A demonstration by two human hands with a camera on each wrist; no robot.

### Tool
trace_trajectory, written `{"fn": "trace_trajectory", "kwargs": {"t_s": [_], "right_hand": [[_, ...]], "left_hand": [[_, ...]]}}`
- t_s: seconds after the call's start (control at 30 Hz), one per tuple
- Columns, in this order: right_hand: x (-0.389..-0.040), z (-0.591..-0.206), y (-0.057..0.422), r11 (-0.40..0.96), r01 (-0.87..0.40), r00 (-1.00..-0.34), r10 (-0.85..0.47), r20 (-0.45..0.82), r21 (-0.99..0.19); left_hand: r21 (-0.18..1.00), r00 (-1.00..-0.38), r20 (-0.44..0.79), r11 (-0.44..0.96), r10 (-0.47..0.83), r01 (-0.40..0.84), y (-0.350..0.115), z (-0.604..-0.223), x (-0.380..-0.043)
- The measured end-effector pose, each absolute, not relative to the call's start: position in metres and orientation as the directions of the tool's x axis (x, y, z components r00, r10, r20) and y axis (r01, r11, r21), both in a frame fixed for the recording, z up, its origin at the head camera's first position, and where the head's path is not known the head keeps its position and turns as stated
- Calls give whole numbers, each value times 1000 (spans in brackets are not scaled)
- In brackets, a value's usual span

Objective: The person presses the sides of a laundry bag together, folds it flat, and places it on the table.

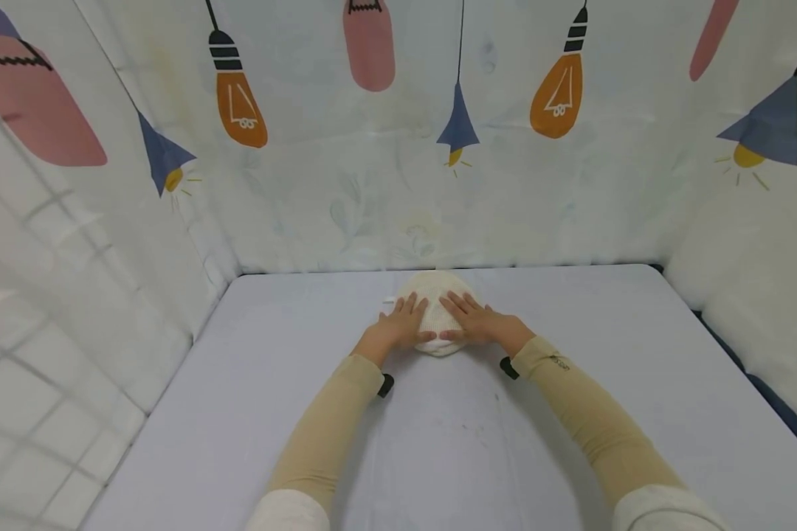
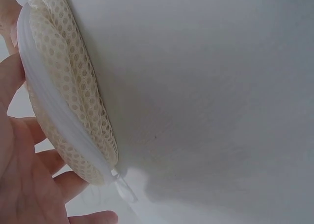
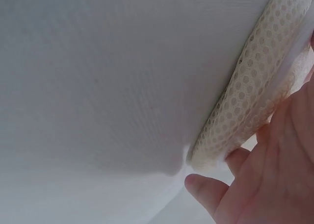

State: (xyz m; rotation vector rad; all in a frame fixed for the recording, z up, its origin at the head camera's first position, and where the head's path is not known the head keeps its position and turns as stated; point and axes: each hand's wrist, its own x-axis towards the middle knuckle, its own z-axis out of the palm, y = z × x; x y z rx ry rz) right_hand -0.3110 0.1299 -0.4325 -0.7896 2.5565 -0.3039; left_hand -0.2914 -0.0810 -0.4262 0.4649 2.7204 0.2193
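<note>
A cream, rounded mesh laundry bag (image 1: 436, 284) lies near the far edge of the white table, with a white band along its side (image 2: 59, 106). My left hand (image 1: 401, 324) rests on the bag's left half, fingers spread and mostly straight. On its right half lies my right hand (image 1: 474, 323), fingers likewise spread, the two thumbs pointing toward each other. In the left wrist view, a small white tab (image 2: 126, 189) sticks out at the end of the band. The right wrist view shows the fingertips along the bag's mesh edge (image 3: 245, 87).
The table (image 1: 272, 354) is covered in a smooth white cloth. Behind it hangs a white curtain (image 1: 405, 199) printed with lamps and bulbs, and more curtain closes in the left and right sides. Both wrists wear black devices (image 1: 386, 385).
</note>
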Motion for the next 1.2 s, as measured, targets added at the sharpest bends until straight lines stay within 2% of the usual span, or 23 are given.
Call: {"fn": "trace_trajectory", "kwargs": {"t_s": [0.57, 0.7, 0.93, 1.2], "right_hand": [[-305, -427, 131, 822, -463, -735, -565, -374, -333], [-306, -427, 129, 800, -469, -731, -589, -344, -374], [-309, -427, 127, 790, -484, -746, -597, -295, -377], [-309, -432, 128, 779, -503, -747, -610, -264, -374]], "left_hand": [[254, -851, -365, 920, 377, 299, -80, -418, -290], [258, -851, -361, 918, 380, 301, -84, -418, -292], [241, -845, -376, 921, 379, 306, -88, -420, -303], [367, -841, -295, 867, 453, 338, -96, -421, -295]]}}
